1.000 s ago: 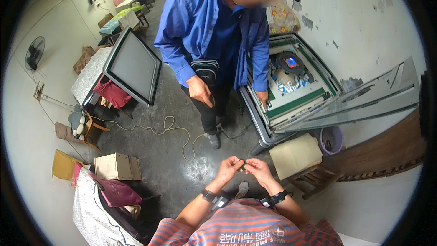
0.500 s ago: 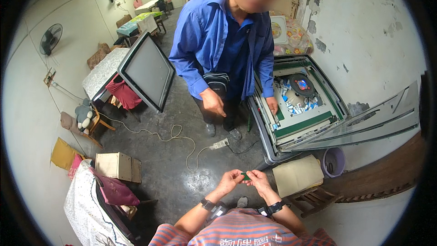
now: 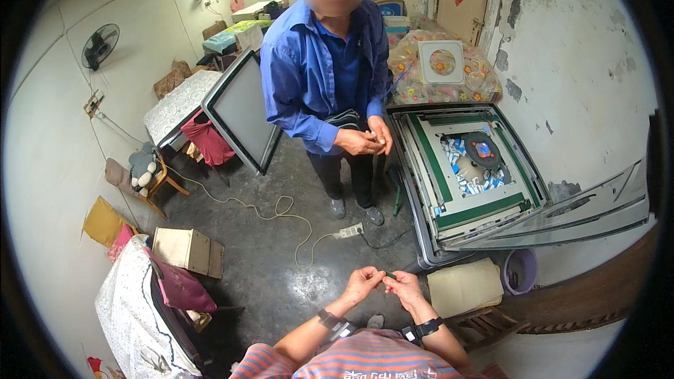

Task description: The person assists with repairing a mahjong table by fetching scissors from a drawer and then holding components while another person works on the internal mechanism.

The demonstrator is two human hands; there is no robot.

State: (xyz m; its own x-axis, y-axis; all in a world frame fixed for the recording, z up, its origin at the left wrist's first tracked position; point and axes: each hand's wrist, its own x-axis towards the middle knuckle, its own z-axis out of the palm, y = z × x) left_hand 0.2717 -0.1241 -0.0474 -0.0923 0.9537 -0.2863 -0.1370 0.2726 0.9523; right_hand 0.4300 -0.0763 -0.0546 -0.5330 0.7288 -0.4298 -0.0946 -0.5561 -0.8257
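Observation:
Both my hands are raised together above the floor in front of my chest. My left hand [image 3: 364, 285] pinches one end of a small flat green piece [image 3: 390, 275]. The fingers of my right hand [image 3: 406, 289] close on its other end. Its kind is too small to make out. To the right stands an opened automatic mahjong table [image 3: 479, 221], its inner deck bare with green strips. Blue-and-white tiles [image 3: 484, 186] lie around a black disc [image 3: 483, 151] in its middle. My hands are apart from this table.
A person in a blue jacket [image 3: 302, 77] stands opposite, hands together. A framed panel [image 3: 242, 112] leans behind at left. A power strip [image 3: 349, 231] and its cord [image 3: 261, 215] lie on the floor. Right of me are a cushioned stool [image 3: 465, 286] and a purple bucket [image 3: 521, 271].
My view has tilted up and turned a little. The person opposite has drawn a hand off the mahjong table and brought both hands together. The green piece has turned, showing a thinner edge.

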